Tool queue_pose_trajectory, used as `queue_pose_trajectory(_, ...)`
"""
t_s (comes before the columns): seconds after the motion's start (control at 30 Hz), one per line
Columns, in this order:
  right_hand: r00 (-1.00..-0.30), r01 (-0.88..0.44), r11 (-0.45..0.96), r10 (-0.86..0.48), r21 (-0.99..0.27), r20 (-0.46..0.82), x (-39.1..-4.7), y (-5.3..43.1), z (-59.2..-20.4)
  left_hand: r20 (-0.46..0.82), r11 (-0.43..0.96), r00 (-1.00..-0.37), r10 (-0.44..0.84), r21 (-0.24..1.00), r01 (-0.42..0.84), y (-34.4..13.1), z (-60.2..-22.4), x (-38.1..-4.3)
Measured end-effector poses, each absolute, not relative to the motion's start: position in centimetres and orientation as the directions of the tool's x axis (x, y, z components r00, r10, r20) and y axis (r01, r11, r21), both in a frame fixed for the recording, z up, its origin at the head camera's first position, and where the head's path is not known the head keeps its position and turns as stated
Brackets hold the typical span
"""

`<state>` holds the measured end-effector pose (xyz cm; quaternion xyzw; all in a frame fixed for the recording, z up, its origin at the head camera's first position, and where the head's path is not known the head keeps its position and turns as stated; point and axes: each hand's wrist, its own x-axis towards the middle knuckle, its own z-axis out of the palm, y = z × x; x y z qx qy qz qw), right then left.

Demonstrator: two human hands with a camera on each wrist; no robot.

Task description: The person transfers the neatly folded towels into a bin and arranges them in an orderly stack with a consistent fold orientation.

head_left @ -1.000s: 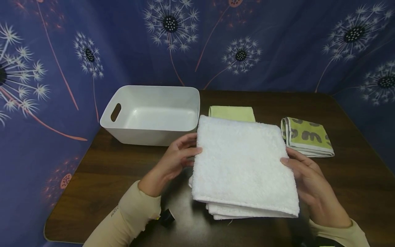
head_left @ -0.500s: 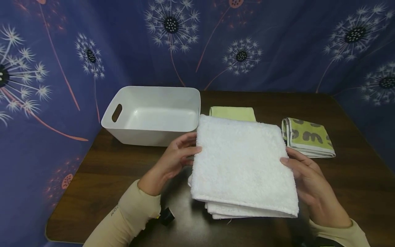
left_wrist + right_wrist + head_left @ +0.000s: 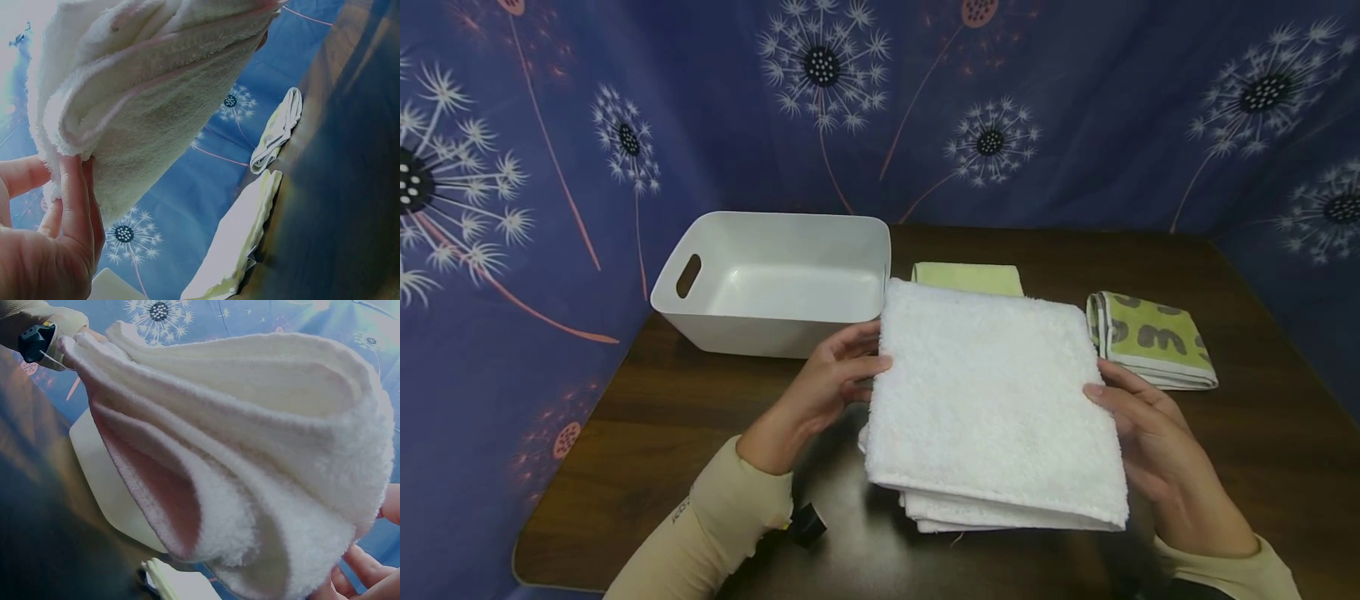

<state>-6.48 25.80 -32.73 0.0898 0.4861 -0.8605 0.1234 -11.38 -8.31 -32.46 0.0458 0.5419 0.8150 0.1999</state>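
Note:
A fluffy white towel (image 3: 992,400), folded into several layers, is held up above the table between both hands. My left hand (image 3: 820,387) grips its left edge, thumb on top and fingers underneath. At the opposite edge my right hand (image 3: 1157,450) pinches it the same way. From the left wrist view, the towel's folded layers (image 3: 112,106) rest over the left hand's fingers (image 3: 76,200). The right wrist view shows the loose loops of the towel (image 3: 250,444) sagging open on the near side, with the right fingertips (image 3: 369,569) at its corner.
A white plastic bin (image 3: 790,337) with a handle hole stands at the back left. Behind the held towel lies a pale yellow folded cloth (image 3: 967,277), partly hidden. A green and grey patterned folded towel (image 3: 1157,337) lies on the brown table (image 3: 602,500) at right. A patterned blue curtain (image 3: 1075,100) hangs behind.
Both hands keep the same grip on the white towel and barely move. The whole head view shifts slightly down and to the right.

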Motion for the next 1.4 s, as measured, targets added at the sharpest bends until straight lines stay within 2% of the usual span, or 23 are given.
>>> queue_pose_trajectory(0.3,-0.958,0.287,-0.498,-0.137,-0.819,-0.252,-6.6,25.6,-32.8,-0.149,-0.334,-0.915,0.374,0.899,-0.283,-8.5,-32.5,-11.6)
queue_pose_trajectory(0.87,-0.939,0.343,-0.492,-0.155,-0.800,-0.308,-7.0,25.3,-31.8,-0.129,-0.337,-0.918,0.376,0.903,-0.265,-9.0,-32.2,-12.0)
queue_pose_trajectory(1.4,-0.942,0.336,-0.488,-0.159,-0.805,-0.296,-7.6,24.5,-31.9,-0.097,-0.322,-0.919,0.382,0.918,-0.231,-9.9,-31.8,-12.4)
